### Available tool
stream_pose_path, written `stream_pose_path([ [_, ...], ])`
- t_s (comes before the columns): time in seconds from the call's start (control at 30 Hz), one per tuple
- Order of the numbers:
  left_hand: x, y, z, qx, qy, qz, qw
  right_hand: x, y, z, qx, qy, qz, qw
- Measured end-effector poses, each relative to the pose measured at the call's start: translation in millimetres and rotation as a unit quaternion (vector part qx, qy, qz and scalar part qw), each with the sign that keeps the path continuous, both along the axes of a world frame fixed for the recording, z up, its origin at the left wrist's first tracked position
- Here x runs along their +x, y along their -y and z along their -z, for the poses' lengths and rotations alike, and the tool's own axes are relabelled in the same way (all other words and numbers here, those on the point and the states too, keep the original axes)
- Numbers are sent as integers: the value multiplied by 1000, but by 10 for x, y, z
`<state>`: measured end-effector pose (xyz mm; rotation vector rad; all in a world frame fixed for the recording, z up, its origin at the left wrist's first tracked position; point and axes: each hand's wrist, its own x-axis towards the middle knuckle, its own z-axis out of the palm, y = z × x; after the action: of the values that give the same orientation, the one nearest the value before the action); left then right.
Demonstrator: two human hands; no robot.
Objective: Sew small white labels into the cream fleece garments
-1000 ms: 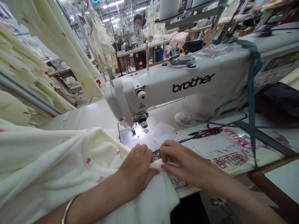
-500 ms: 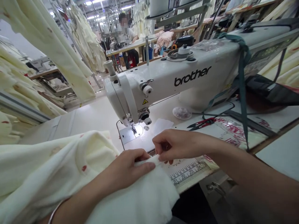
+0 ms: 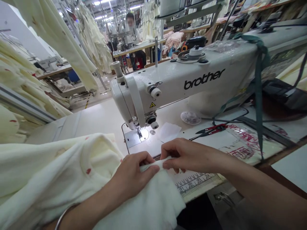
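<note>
Head view: a folded edge of the cream fabric (image 3: 79, 179) was pinched between both hands at the near side of the bench (image 3: 96, 118). The left hand (image 3: 133, 175) was closed, thumb and fingers (image 3: 150, 167) clamped on the fold from the left; the right hand (image 3: 189, 155) was likewise closed on the same fold from the right, fingertips nearly touching the left's. The fold's long axis ran approx. left-right, across the line to the needle. The presser foot (image 3: 139, 132) of the sewing machine (image 3: 182, 86) lay beyond the hands, slightly left, w/ bare bench between; the left hand was the nearer to it. The bulk of the fabric was heaped to the left, over the left forearm. A printed ruler strip (image 3: 194, 183) showed at the bench edge, just beside the right hand. Thread snips (image 3: 211, 129) lay further right, apart from both hands.

Vs. 0.5 s earlier: the grip was unchanged and the hands sat a little closer together; the right wrist was lowered and covered more of the ruler strip. The fabric heap was much as before.
</note>
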<state>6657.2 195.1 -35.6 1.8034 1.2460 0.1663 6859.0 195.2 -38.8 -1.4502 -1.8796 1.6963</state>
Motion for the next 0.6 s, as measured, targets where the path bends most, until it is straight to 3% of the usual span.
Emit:
stream_pose_path([
  [0.13, -25, -130, 19, -43, 20, -30, 998, -53, -129, 102, -25, -32, 24, 999],
  [0.37, -39, -533, 69, -55, -24, -131, 990, -291, -627, 8, 1, 96, 24, 995],
  [0.5, -36, -685, 37, -40, -51, -138, 988, -359, -793, -121, 7, 116, -10, 993],
  [0.6, -37, -766, 46, -16, -44, -129, 990, -354, -881, -94, 16, 103, -36, 994],
])
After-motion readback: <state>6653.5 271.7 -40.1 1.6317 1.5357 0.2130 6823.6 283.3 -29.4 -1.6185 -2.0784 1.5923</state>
